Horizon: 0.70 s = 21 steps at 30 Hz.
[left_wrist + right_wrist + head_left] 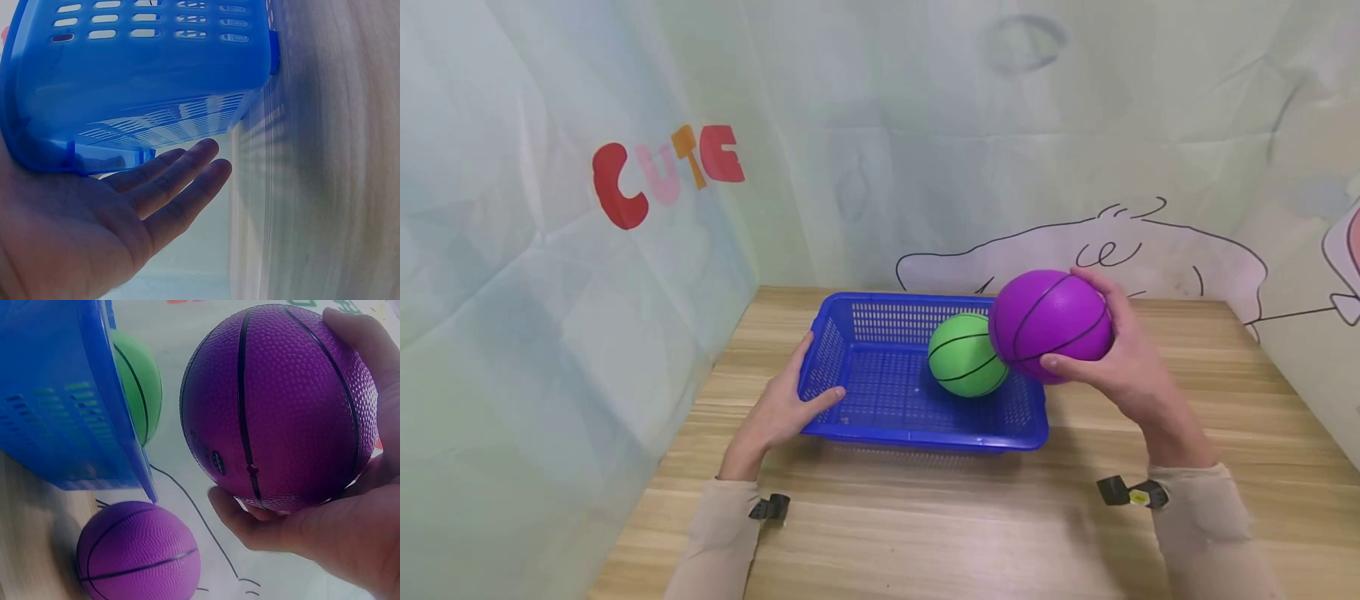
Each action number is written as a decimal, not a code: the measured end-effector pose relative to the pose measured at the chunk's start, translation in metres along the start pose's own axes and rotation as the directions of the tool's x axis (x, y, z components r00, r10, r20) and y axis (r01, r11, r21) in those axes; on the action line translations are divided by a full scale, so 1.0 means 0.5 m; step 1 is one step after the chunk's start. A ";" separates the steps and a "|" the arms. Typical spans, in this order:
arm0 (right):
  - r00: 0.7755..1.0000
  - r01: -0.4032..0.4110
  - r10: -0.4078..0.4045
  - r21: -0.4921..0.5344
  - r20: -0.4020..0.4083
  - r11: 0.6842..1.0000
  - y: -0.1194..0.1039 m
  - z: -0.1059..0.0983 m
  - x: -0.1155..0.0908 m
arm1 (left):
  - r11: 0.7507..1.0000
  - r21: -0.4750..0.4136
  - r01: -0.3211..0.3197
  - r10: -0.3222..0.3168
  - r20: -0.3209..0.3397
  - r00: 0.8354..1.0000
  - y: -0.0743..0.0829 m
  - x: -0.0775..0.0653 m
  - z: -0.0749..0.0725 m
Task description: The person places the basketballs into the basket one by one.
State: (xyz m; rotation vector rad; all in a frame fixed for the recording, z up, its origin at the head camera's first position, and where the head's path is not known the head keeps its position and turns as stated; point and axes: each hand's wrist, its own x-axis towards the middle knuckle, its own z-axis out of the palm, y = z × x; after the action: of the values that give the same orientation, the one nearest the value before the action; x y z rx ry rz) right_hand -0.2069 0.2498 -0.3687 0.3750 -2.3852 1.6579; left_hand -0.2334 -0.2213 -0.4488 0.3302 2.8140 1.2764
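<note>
My right hand (1138, 379) holds a purple ball (1051, 325) marked with black basketball lines, above the right end of a blue plastic basket (917, 438). Thumb and fingers spread around that ball's side in the right wrist view. Inside the basket, toward the right, rests a green ball (966, 357) of the same style. My left hand (778, 408) grips the basket's left rim, thumb over the edge and the other fingers outside the wall. From the left wrist view, those fingers (184, 194) extend fairly straight beneath the rim.
A second purple ball (140, 553) sits on the table beside the basket, hidden from the head view. The basket stands on a wood-grain table (880, 533). Fabric sheets with printed drawings and letters (666, 171) hang close behind the table and along its left side.
</note>
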 end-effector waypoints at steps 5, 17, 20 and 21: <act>0.999 0.001 -0.002 0.031 0.038 1.000 -0.006 0.017 -0.002 | 1.000 -0.004 0.001 -0.001 0.002 1.000 0.000 -0.001 -0.001; 0.993 -0.022 0.016 0.049 0.113 0.999 0.001 0.049 -0.013 | 1.000 0.002 0.004 -0.004 0.002 1.000 0.002 -0.001 -0.001; 0.993 -0.016 0.011 0.036 0.119 0.999 0.005 0.055 -0.015 | 1.000 0.003 0.005 -0.005 0.002 1.000 0.002 -0.001 -0.001; 0.993 -0.013 0.010 0.029 0.120 0.999 0.006 0.057 -0.016 | 1.000 0.003 0.004 -0.004 0.002 1.000 0.003 -0.001 -0.001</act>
State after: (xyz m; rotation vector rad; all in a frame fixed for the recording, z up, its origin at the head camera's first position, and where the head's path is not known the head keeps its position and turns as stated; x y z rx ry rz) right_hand -0.2011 0.2249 -0.3835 0.4800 -2.4542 1.7236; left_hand -0.2329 -0.2209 -0.4475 0.3249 2.8136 1.2712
